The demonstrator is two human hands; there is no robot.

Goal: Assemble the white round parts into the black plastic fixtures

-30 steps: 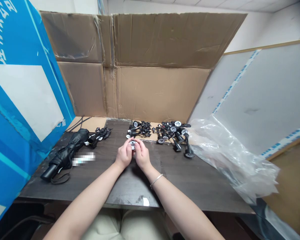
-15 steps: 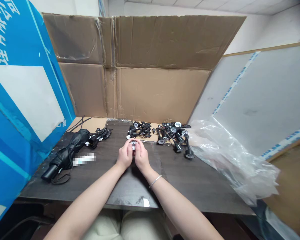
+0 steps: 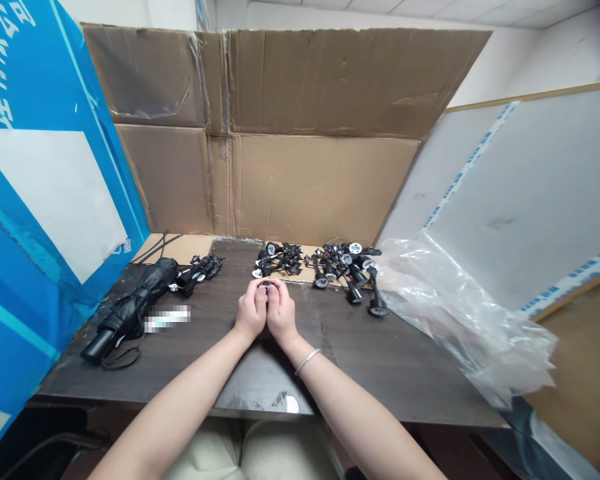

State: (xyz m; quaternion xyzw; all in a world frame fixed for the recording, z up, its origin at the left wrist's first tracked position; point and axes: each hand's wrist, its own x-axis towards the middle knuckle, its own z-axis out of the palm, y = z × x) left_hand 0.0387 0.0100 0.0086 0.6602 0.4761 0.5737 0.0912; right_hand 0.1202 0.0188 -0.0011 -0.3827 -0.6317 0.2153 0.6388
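Silver and black round part (image 3: 266, 291) is gripped between the closed left hand (image 3: 252, 310) and right hand (image 3: 281, 312), near black lamp parts (image 3: 347, 265).

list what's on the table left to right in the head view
umbrella → small lamp pile → left hand → round part → right hand → big lamp pile → clear plastic

The head camera looks down at the hands (image 3: 266, 313) from close behind, facing twelve o'clock toward a cardboard backdrop (image 3: 320, 187), apparently wide-angle.
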